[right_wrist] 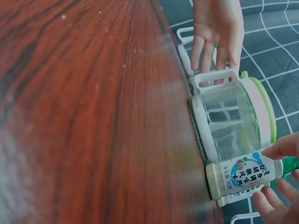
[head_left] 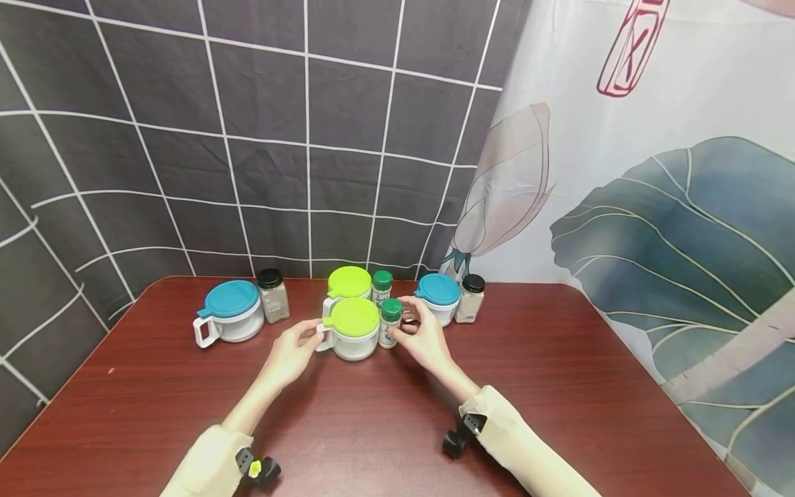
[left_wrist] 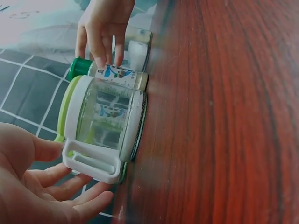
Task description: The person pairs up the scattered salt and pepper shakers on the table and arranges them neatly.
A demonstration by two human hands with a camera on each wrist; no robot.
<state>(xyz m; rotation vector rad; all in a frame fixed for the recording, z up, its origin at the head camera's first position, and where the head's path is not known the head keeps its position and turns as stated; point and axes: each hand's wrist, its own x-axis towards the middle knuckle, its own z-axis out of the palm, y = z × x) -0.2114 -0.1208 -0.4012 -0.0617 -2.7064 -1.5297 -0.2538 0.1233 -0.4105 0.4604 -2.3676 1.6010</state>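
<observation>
In the head view, a clear jar with a lime-green lid (head_left: 354, 317) and white handle stands on the table, with a green-capped seasoning bottle (head_left: 390, 324) at its right. My left hand (head_left: 293, 353) is at the jar's handle (left_wrist: 91, 161); its thumb is by the handle's top and its loosely straight fingers spread beneath. My right hand (head_left: 426, 338) is at the bottle. Its thumb touches the printed label (right_wrist: 247, 172), while the other fingers (right_wrist: 268, 205) lie spread on the bottle's far side. Both containers stand upright on the tabletop.
Directly behind stand another lime-lidded jar (head_left: 349, 281) and green-capped bottle (head_left: 381, 283). To the left are a blue-lidded jar (head_left: 232, 310) and black-capped bottle (head_left: 273, 297). Another blue-lidded jar (head_left: 438, 293) and black-capped bottle (head_left: 470, 300) stand right. A checked cloth (head_left: 261, 172) hangs behind the table.
</observation>
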